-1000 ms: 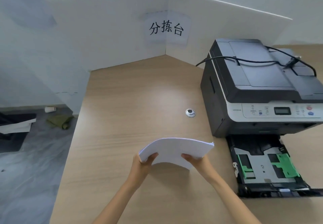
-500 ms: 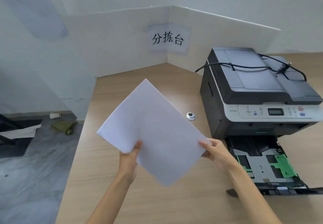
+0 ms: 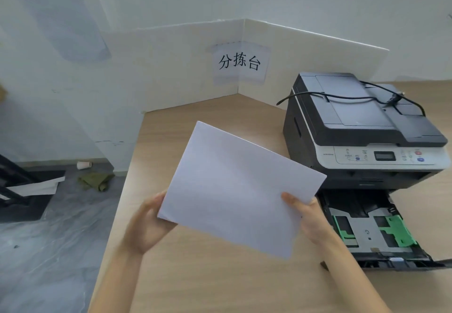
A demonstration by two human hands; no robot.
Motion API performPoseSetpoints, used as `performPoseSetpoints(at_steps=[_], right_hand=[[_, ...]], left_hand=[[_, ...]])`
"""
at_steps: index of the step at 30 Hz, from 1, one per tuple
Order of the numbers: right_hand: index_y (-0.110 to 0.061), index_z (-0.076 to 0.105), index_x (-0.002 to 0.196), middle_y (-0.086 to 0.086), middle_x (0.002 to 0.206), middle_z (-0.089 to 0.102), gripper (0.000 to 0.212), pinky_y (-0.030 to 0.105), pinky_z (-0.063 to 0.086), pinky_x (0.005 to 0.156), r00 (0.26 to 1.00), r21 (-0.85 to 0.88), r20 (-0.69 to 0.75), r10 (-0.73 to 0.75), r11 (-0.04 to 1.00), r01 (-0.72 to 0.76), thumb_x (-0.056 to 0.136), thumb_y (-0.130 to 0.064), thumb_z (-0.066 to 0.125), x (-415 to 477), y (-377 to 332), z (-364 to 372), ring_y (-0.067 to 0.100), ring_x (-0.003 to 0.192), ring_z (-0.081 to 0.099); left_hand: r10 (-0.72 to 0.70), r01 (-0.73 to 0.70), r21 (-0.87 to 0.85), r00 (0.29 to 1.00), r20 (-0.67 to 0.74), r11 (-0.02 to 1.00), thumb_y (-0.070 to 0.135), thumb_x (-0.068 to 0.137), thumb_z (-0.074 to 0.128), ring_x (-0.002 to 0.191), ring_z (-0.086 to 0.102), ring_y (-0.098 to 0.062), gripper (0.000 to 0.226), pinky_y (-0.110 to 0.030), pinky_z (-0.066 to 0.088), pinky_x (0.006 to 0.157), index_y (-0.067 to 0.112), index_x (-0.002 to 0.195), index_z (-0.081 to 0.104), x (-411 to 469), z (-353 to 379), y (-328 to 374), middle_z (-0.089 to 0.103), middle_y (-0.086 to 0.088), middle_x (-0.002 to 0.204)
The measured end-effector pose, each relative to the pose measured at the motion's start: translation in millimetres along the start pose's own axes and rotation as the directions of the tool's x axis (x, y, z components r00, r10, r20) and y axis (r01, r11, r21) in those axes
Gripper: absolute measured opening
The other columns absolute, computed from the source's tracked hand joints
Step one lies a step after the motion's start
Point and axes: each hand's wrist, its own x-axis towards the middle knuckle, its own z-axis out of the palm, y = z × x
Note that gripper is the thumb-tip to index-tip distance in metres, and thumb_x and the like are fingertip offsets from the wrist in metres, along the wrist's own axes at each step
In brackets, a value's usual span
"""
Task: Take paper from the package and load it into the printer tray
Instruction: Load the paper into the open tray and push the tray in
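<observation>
Both hands hold the paper [image 3: 234, 190] up: left hand [image 3: 146, 224] at 8 o'clock, right hand [image 3: 308, 217] at 4. The tray [image 3: 374, 259] sits open under the printer [image 3: 362, 127].

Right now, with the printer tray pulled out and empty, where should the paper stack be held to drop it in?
Probably by its two opposite edges, as now: left hand at the near-left corner, right hand on the right edge of the paper stack. It is wide, thin and floppy, so two-sided support keeps it flat. Come from above the tray, between the green guides.
</observation>
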Motion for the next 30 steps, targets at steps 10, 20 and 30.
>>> performPoseSetpoints(at_steps=[10, 20, 30], right_hand=[[-0.006, 0.07, 0.097, 0.025, 0.103, 0.069, 0.033, 0.055, 0.051, 0.086, 0.998, -0.201, 0.047, 0.052, 0.979, -0.042, 0.071, -0.026, 0.074, -2.7, -12.3, -9.5, 0.038, 0.094, 0.065], [-0.024, 0.068, 0.1, -0.001, 0.094, 0.071, 0.033, 0.032, 0.052, 0.074, 0.996, -0.205, 0.04, 0.08, 0.976, -0.07, 0.071, -0.037, 0.074, 10.1, 12.4, -19.0, 0.014, 0.088, 0.065], [-0.012, 0.068, 0.09, -0.002, 0.083, 0.071, 0.032, 0.014, 0.052, 0.067, 0.949, -0.365, -0.072, 0.306, 0.878, -0.31, 0.061, -0.025, 0.075, 16.0, 83.1, -49.4, 0.014, 0.083, 0.062]], left_hand=[[-0.253, 0.266, 0.665, 0.96, -0.119, 0.698, 0.033, 0.076, 0.068, 0.106, 0.066, -0.011, 0.039, -0.029, 0.054, 0.082, 0.031, 0.114, 0.059, 27.4, -5.8, -3.3, 0.071, 0.008, 0.113], [0.295, 0.043, 0.809, 0.919, -0.262, 0.586, 0.015, 0.089, 0.059, 0.091, 0.063, 0.008, 0.029, -0.029, 0.051, 0.082, 0.033, 0.111, 0.067, 56.8, -12.7, -72.3, 0.072, 0.021, 0.097], [0.041, 0.235, 0.759, 0.945, -0.325, 0.607, 0.004, 0.085, 0.052, 0.08, 0.058, -0.007, 0.027, -0.032, 0.045, 0.078, 0.029, 0.086, 0.062, 51.3, -56.3, -123.9, 0.065, 0.001, 0.09]])
